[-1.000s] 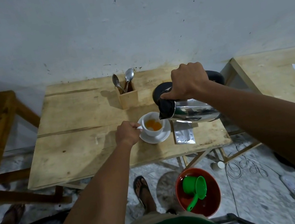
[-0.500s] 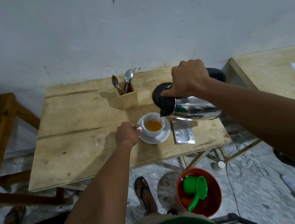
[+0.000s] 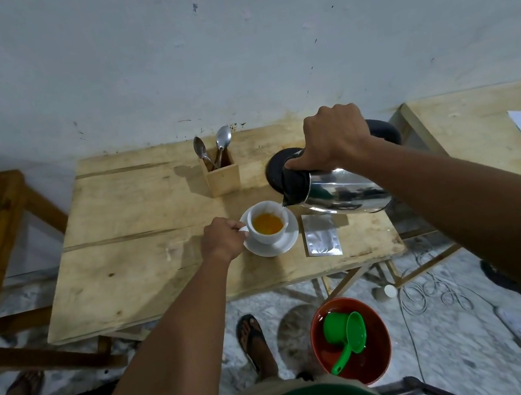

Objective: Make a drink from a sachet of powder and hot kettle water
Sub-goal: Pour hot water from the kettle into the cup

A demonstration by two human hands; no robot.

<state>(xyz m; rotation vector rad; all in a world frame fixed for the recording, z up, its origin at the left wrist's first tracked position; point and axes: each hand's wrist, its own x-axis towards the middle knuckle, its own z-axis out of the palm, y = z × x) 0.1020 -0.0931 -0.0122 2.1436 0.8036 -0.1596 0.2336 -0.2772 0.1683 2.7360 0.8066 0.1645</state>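
A white cup (image 3: 266, 236) holding orange liquid stands on a white saucer (image 3: 286, 245) on the wooden table (image 3: 143, 252). My left hand (image 3: 221, 240) grips the cup's handle. My right hand (image 3: 335, 138) grips the black handle of a steel kettle (image 3: 339, 195), which is tilted with its spout over the cup's right rim. A silver sachet (image 3: 321, 235) lies flat just right of the saucer.
A wooden holder (image 3: 222, 178) with two spoons stands behind the cup. The kettle's black base (image 3: 383, 132) sits at the table's back right. On the floor are a red basin (image 3: 350, 341) with a green scoop, cables, and feet in sandals. Another table (image 3: 484, 130) with papers is to the right.
The kettle stays tilted over the cup and the orange liquid level has risen a little. Both hands hold their places.
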